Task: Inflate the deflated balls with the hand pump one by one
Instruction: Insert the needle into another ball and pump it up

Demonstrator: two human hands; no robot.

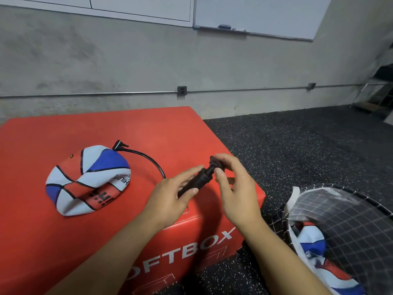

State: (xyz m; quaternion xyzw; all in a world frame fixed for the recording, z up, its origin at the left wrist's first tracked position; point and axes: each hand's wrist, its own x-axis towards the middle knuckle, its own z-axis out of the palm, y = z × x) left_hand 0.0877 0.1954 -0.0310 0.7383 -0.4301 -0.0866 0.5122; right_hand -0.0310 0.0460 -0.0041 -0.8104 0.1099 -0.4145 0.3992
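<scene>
- The left hand [170, 194], at lower centre of the frame, curls its fingers and thumb round the barrel of the black hand pump [200, 177].
- The right hand [231, 184], just right of it, pinches the pump's handle end between thumb and fingertips.
- The pump's black hose [148, 159] arcs left to a nozzle [119, 144] beside the deflated red, white and blue ball [87, 179], which lies on the red foam box [148, 128] at centre left.
- At lower right, a mesh bag [350, 220] on the speckled floor holds more deflated balls [319, 252].

grey concrete wall [127, 60], whiteboard [265, 13], dark speckled floor [308, 141].
</scene>
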